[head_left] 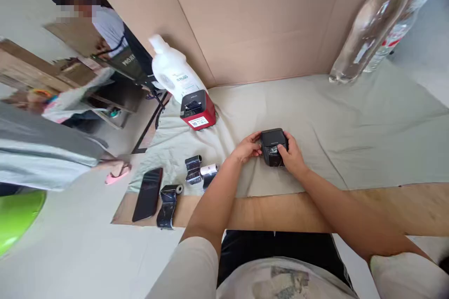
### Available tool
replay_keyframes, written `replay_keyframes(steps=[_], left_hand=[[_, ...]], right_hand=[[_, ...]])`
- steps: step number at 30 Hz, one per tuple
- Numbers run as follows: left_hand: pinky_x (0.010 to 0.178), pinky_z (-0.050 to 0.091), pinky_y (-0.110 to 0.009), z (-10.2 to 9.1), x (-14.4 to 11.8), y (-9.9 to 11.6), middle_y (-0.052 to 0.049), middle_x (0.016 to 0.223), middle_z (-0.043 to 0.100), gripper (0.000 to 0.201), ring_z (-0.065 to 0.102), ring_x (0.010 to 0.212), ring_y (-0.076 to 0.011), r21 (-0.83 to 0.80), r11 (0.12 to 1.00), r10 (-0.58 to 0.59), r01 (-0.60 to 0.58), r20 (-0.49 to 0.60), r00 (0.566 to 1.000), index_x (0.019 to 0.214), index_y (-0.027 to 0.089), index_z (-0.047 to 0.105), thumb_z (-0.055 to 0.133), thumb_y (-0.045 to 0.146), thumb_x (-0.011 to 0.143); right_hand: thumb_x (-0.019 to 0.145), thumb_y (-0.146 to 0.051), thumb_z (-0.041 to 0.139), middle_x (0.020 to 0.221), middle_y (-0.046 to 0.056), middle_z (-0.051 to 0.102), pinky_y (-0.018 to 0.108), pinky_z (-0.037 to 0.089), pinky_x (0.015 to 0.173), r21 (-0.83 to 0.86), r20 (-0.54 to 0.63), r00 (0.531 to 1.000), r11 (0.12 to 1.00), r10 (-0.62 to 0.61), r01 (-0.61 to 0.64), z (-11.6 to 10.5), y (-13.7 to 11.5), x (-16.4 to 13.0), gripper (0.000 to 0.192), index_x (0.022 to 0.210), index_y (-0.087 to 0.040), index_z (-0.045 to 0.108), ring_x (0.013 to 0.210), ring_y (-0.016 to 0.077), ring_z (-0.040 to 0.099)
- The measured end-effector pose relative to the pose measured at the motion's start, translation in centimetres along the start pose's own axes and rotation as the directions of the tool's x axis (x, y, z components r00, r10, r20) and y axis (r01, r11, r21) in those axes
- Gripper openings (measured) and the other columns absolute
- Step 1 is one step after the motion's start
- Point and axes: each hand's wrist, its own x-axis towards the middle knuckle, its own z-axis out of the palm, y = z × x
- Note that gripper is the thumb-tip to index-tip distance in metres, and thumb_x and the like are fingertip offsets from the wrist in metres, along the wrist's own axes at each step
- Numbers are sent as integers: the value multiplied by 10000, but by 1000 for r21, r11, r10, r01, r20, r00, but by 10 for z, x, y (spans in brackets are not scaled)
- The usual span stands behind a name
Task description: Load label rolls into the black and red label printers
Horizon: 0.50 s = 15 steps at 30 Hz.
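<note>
One head-worn camera looks forward and steeply down, close enough that the wearer's shirt (pixel 254 282) fills the bottom centre, with the left hand (pixel 247 148) and right hand (pixel 292 155) just right of mid-frame and cardboard (pixel 266 23) across the top; depth at the blurred upper left is hard to judge.

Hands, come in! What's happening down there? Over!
Left hand and right hand holding black device. Right thumb resting on it. Nothing visibly blocking; red box apart.

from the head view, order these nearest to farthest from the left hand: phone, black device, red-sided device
1. Black device: against the left hand, on its right side.
2. Red-sided device: left and farther back on the cloth.
3. Phone: far left, near the front edge.
</note>
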Motion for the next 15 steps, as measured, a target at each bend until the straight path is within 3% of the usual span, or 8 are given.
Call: replay_keyframes(steps=[6, 9, 12, 15], left_hand=[[328, 349, -140, 3, 2, 2, -84, 1604, 341, 805, 524, 436, 24, 48, 999, -10, 13, -53, 999, 1385, 302, 542, 548, -46, 659], [334, 329, -137, 4, 0, 3, -84, 1598, 354, 786, 517, 445, 24, 67, 998, -15, 18, -50, 999, 1374, 316, 547, 572, -32, 670], [354, 341, -143, 4, -2, 4, -84, 1587, 373, 776, 517, 460, 20, 67, 998, 0, 3, -44, 999, 1369, 303, 549, 593, -14, 662], [391, 379, -155, 3, -4, 4, -82, 1576, 388, 763, 533, 486, 12, 59, 998, 8, -5, -41, 999, 1349, 286, 556, 612, 4, 642]], right_hand=[[850, -391, 474, 1415, 204, 516, 575, 324, 1164, 7, -59, 997, 999, -53, 53, 6, 7, -1, 608, 1394, -124, 433, 1331, 321, 474], [798, -372, 532, 1393, 187, 539, 573, 341, 1155, 92, -70, 997, 995, 43, -37, 5, 9, 4, 603, 1355, -147, 479, 1315, 323, 493], [753, -344, 578, 1314, 145, 604, 549, 447, 1073, 248, -8, 986, 956, 164, -157, 3, 8, 10, 575, 1306, -196, 519, 1207, 303, 585], [753, -380, 609, 1263, 134, 629, 529, 485, 1026, 298, -2, 984, 939, 178, -169, 1, 5, 12, 542, 1260, -203, 539, 1152, 289, 616]])
